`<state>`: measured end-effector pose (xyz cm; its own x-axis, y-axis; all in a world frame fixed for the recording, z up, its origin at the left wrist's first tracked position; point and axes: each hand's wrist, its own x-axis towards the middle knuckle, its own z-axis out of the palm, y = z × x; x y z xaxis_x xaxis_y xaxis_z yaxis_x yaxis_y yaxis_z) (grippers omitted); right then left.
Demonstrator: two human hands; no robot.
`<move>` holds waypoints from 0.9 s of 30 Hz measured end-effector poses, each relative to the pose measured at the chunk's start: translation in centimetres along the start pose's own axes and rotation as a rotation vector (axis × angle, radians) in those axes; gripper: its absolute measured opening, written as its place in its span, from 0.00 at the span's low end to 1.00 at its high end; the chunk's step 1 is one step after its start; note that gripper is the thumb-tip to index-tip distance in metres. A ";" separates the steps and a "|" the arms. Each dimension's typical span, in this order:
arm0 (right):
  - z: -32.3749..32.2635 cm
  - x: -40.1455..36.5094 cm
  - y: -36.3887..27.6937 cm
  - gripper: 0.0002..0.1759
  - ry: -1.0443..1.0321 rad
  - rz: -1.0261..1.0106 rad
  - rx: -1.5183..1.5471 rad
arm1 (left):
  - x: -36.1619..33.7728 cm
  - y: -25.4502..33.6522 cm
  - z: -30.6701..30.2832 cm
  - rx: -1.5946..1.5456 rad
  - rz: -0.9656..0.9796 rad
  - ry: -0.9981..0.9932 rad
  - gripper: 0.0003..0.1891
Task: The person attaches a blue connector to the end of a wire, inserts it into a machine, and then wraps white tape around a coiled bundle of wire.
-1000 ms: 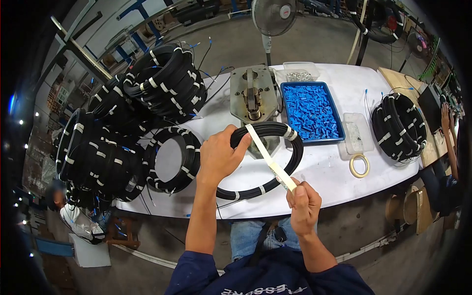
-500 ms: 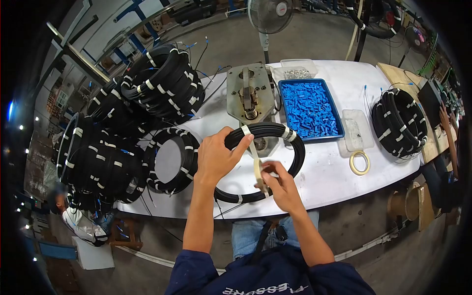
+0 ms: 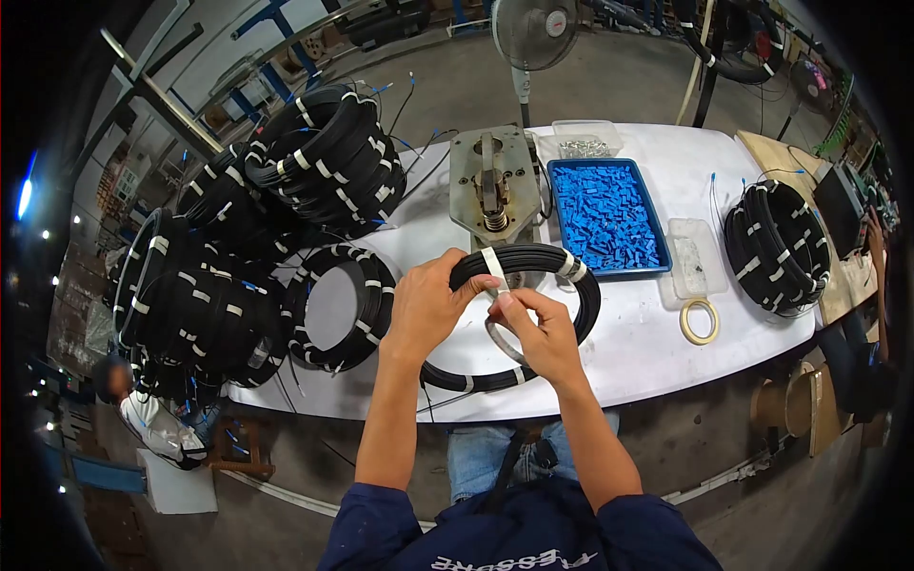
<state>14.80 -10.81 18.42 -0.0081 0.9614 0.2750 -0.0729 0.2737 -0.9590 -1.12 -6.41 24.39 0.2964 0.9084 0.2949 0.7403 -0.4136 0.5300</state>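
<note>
A black cable coil (image 3: 586,309) with pale tape bands lies at the table's front, in front of a metal press (image 3: 492,181). My left hand (image 3: 427,300) is closed on the coil's upper left part, its thumb on a white tape strip (image 3: 493,265) across the cables. At the strip's lower end my right hand (image 3: 541,333) pinches the tape, with a tape roll (image 3: 503,340) hanging beside its fingers, inside the ring. Part of the roll is hidden behind my right hand.
Stacked black coils (image 3: 328,157) stand at the left, beside a flat coil (image 3: 376,295). Right of the press are a blue tray (image 3: 664,243) of blue pieces, a clear tray (image 3: 687,266), another tape roll (image 3: 699,322) and a coil stack (image 3: 776,247). A person's hand (image 3: 874,233) shows far right.
My right hand has moved up to near my left thumb, and the visible tape length between the hands is shorter. The tape roll now hangs left of my right hand. The view has shifted slightly.
</note>
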 end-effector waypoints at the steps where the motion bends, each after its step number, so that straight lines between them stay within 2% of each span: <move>1: 0.0 -0.2 -1.4 0.15 -0.004 0.086 0.093 | 0.0 -0.2 0.1 -0.008 0.044 0.016 0.28; 3: -0.2 -0.4 -3.7 0.16 -0.017 0.183 0.260 | 0.0 -0.1 0.1 -0.020 0.034 0.004 0.27; 6: -0.6 -0.5 -4.7 0.16 -0.018 0.199 0.162 | 0.3 -0.2 -0.4 -0.041 0.004 -0.039 0.27; 10: 0.0 -1.0 -1.2 0.17 0.057 0.243 0.202 | 0.4 -0.3 -0.3 -0.047 -0.024 -0.072 0.27; 12: 0.6 -1.0 0.1 0.17 0.064 0.234 0.211 | 0.4 -0.5 0.0 -0.065 -0.027 -0.054 0.27; 14: 1.4 -0.9 0.7 0.17 0.172 0.209 0.226 | 0.4 -0.2 0.1 -0.085 -0.020 -0.044 0.27; 16: 1.5 -0.3 2.2 0.17 0.179 0.176 0.172 | 0.3 0.5 -0.1 -0.008 -0.115 -0.068 0.24; 17: 1.6 0.0 2.8 0.17 0.171 0.174 0.193 | 0.3 0.6 0.0 -0.007 -0.112 -0.070 0.24; 19: 1.6 0.6 3.7 0.15 0.133 0.197 0.192 | 0.1 0.4 0.5 0.009 -0.002 0.071 0.22; 22: 1.9 0.7 4.0 0.15 0.104 0.160 0.253 | 0.2 -0.3 1.1 0.059 -0.037 0.130 0.21; 25: 2.6 0.3 3.5 0.15 0.164 0.121 0.426 | 0.1 -0.6 1.0 0.043 -0.033 0.114 0.24; 27: 2.2 0.2 3.2 0.14 0.159 0.123 0.373 | -0.1 -0.8 1.0 0.065 -0.031 0.101 0.25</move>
<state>12.35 -9.83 15.54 0.1123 0.9867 0.1179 -0.4373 0.1556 -0.8857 -1.15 -6.14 23.17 0.2128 0.9084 0.3599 0.7866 -0.3778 0.4885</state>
